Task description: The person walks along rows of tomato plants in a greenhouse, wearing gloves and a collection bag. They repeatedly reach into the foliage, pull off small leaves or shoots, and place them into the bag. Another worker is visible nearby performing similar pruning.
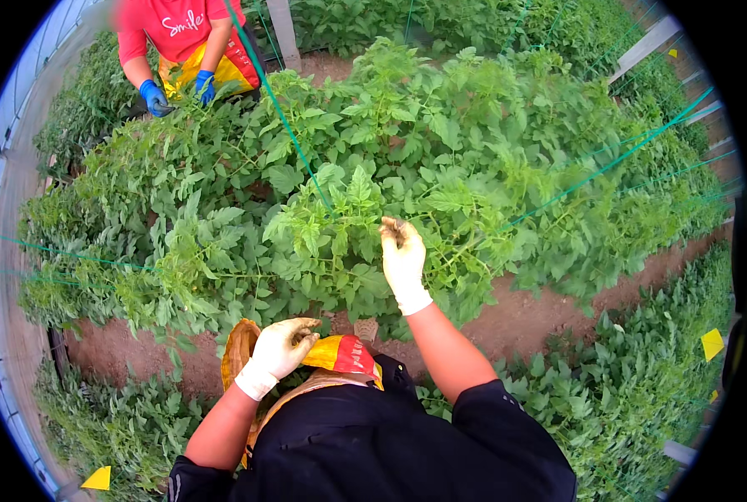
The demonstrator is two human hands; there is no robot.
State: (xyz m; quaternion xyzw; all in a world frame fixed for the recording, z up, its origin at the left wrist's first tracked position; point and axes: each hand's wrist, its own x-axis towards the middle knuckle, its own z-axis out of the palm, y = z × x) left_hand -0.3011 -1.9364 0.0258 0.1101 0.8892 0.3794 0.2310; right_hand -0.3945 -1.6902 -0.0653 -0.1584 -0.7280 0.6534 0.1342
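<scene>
My right hand (403,254), in a pale glove with dark-stained fingertips, reaches to the leafy top of a tomato plant (329,219). Its fingers are curled beside the foliage, and whether they pinch anything is hidden. Over the opening of a yellow-and-red woven sack (339,352) worn at my waist is my left hand (282,348), also in a stained pale glove. A gap shows between its thumb and fingers, with nothing visible in it. A green support string (288,128) runs down into the plant top just left of my right hand.
Across the row, a person (182,44) in a red shirt and blue gloves handles plants. More green strings (605,168) slant across the right. Bare soil (141,354) separates the rows. Yellow cards (712,344) hang at the right, and a pale post (284,34) stands behind.
</scene>
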